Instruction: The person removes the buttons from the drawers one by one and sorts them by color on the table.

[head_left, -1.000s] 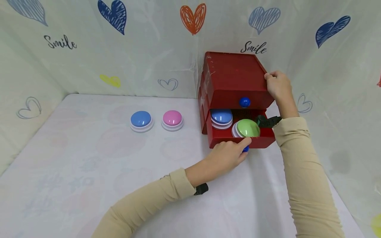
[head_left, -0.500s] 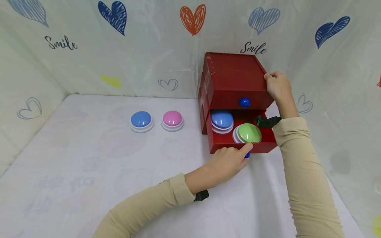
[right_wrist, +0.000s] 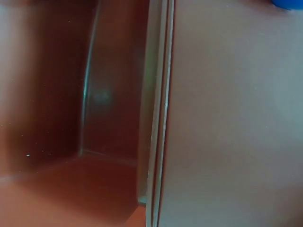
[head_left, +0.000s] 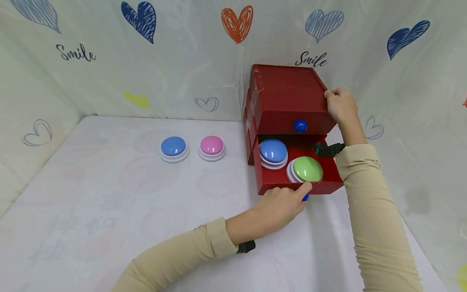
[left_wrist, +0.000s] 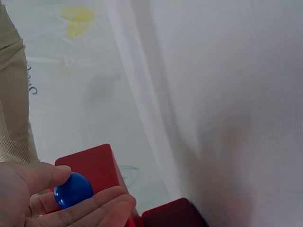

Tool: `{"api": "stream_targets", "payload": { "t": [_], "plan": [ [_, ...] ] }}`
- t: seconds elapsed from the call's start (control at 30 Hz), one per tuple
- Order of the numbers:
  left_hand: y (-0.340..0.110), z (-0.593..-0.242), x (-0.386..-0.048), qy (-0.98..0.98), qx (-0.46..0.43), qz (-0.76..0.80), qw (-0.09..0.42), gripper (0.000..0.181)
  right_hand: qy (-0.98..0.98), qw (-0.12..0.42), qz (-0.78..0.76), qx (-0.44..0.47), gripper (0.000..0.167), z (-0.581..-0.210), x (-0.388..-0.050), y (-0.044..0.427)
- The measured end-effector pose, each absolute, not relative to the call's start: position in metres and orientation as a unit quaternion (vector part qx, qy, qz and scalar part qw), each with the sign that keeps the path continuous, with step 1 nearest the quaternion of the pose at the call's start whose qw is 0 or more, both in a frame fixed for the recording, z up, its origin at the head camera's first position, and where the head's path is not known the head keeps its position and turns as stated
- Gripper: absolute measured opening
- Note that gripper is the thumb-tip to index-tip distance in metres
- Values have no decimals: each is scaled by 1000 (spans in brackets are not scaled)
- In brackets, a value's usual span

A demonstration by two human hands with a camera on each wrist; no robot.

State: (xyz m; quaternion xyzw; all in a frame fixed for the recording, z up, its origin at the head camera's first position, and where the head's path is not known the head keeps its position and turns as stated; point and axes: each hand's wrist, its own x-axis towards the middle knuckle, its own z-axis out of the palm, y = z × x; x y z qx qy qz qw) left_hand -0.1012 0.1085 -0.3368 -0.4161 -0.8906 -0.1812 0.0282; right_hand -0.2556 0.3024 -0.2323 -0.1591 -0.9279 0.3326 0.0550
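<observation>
In the head view my left hand (head_left: 279, 209) pinches the blue knob (head_left: 305, 197) of the lower red drawer (head_left: 268, 187), which stands pulled out. The left wrist view shows that knob (left_wrist: 75, 190) between thumb and fingers. My right hand (head_left: 341, 106) holds the right upper edge of the red drawer cabinet (head_left: 288, 87). Inside the drawer sit a blue push button (head_left: 273, 151) on a white base and a green push button (head_left: 308, 168), tilted. The right wrist view shows the bare drawer interior (right_wrist: 42, 109) beside the cabinet front (right_wrist: 227, 113); the right hand is hidden there.
Left of the cabinet, a second blue push button (head_left: 173, 146) and a pink push button (head_left: 211, 145) stand on the white tabletop (head_left: 127, 211). The upper drawer's blue knob (head_left: 300, 126) sits above the open drawer. A heart-printed cloth (head_left: 175, 73) hangs behind.
My left hand has drawn the lower drawer farther out toward me, and the blue and green push buttons have come along inside it. The right hand has stayed on the cabinet.
</observation>
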Motion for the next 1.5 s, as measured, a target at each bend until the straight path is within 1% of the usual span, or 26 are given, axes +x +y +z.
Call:
{"api": "stream_targets", "payload": {
  "t": [0.2, 0.43, 0.57, 0.73, 0.8, 0.9, 1.03, 1.17, 1.3, 1.4, 1.5],
  "plan": [
    [109, -338, -96, -887, -427, -173, 38, 37, -928, 56, 332, -160, 56, -233, -255, 303],
    [109, -340, -93, -880, -437, -171, 69, 36, -929, 58, 328, -158, 57, -232, -254, 302],
    [109, -338, -93, -884, -434, -156, 76, 36, -930, 59, 327, -158, 56, -231, -255, 301],
    [105, -325, -91, -892, -423, -145, 63, 30, -929, 59, 327, -160, 56, -230, -256, 301],
    [102, -319, -92, -891, -423, -156, 52, 27, -929, 58, 328, -160, 56, -230, -256, 302],
    [97, -309, -94, -884, -427, -186, 39, 27, -928, 57, 330, -161, 56, -230, -256, 302],
    [88, -296, -100, -864, -437, -246, 44, 28, -927, 55, 334, -162, 56, -230, -256, 302],
    [80, -288, -112, -842, -443, -297, 80, 26, -927, 55, 334, -161, 56, -230, -256, 302],
    [75, -288, -128, -839, -432, -312, 110, 22, -928, 61, 332, -158, 55, -231, -255, 302],
    [73, -290, -141, -855, -410, -300, 104, 21, -928, 62, 331, -159, 55, -232, -256, 301],
    [71, -292, -152, -874, -385, -285, 80, 22, -928, 63, 330, -161, 55, -232, -256, 301]
  ]
}}
